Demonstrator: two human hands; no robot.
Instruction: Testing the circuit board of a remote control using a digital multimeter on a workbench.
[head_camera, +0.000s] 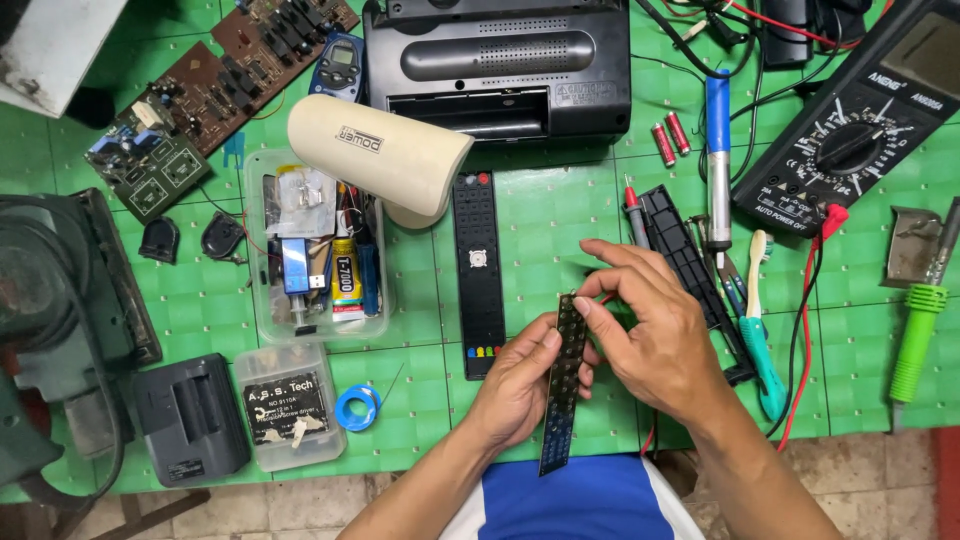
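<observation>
Long narrow circuit board (563, 385) is held in both hands, off the table (560, 210), just above the table's near edge, roughly upright in view with its lower end over the blue cloth (570, 500) at the person's lap.

Handling, my read: light, thin, stiff but would flex or snap if bent along its length. Contact face looks prone to smudging, so edges are the place to grip, not the flat face. The long edges near the middle give the best control; holding one end only would let it lever.

Left hand (520, 385) is closed on the board's mid-section, thumb on the left edge, fingers wrapped behind. Right hand (650, 335) pinches the upper end, index fingertip and thumb on the top right edge, other fingers loosely curled.

Looks: dark, near-black strip, rows of small pale round pads down the length, bluish tint near the bottom end. No components that I can make out on this face.

Nearby: black remote front shell (478, 270) with coloured buttons lies just left of the hands; the matching black back cover (690, 270) lies to the right. Soldering iron (718, 160) with blue handle, toothbrush (755, 290), multimeter (860, 120) further right. Clear plastic box (315, 250) of small parts well to the left.
</observation>
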